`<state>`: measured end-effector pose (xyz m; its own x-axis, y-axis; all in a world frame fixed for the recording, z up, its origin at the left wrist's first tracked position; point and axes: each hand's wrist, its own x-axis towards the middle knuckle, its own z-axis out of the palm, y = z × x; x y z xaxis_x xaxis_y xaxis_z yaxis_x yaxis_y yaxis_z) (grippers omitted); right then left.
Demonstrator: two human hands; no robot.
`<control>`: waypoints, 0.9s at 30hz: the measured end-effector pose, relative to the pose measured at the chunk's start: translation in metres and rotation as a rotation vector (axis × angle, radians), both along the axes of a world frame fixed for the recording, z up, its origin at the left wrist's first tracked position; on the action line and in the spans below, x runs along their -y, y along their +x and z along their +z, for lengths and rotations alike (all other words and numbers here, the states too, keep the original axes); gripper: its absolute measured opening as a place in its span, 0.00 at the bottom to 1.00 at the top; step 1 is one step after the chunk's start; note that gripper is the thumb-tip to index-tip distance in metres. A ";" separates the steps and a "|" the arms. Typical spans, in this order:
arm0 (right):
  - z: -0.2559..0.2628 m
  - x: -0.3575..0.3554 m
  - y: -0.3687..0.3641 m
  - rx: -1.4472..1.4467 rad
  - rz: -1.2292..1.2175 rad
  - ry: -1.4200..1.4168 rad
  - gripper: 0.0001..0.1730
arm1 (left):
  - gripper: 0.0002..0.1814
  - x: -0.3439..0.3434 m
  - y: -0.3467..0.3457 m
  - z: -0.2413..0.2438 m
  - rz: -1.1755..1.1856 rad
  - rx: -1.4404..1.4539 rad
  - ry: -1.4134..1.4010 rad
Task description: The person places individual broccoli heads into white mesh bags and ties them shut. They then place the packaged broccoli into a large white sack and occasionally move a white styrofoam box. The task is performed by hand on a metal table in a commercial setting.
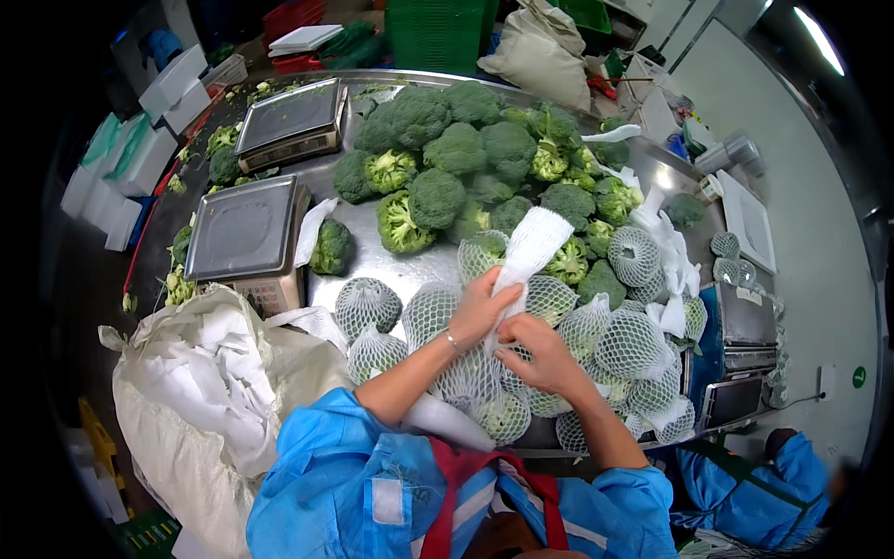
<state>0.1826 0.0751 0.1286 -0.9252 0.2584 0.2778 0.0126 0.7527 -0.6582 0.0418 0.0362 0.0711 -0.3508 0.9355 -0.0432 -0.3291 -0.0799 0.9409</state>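
My left hand (482,307) grips a white foam net sleeve (536,237), which is bunched in the fist and fans out above it. My right hand (541,353) is at the sleeve's lower end, fingers curled; whether they pinch it is unclear. Beneath and around both hands lie several broccoli heads in white foam nets, among them a netted head (632,342) to the right and another (368,305) to the left. Beyond the hands rises a pile of bare broccoli (454,149), some heads showing their pale cut undersides.
Two weighing scales (241,223) (290,119) stand left on the metal table (370,255). A woven sack (174,391) holding white foam sleeves is at my left. More loose sleeves (667,244) hang over the right-hand heads. Another person (758,489) in blue is at lower right.
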 end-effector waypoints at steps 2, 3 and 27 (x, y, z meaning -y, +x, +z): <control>0.019 -0.006 -0.008 -0.151 -0.277 -0.223 0.13 | 0.14 0.016 -0.005 0.005 -0.004 0.045 0.010; 0.027 -0.013 -0.013 -0.228 -0.408 -0.335 0.14 | 0.14 0.023 -0.007 0.007 -0.001 0.067 0.016; -0.018 0.000 -0.062 -0.323 -0.380 0.038 0.09 | 0.08 0.053 -0.015 0.013 0.177 0.395 0.093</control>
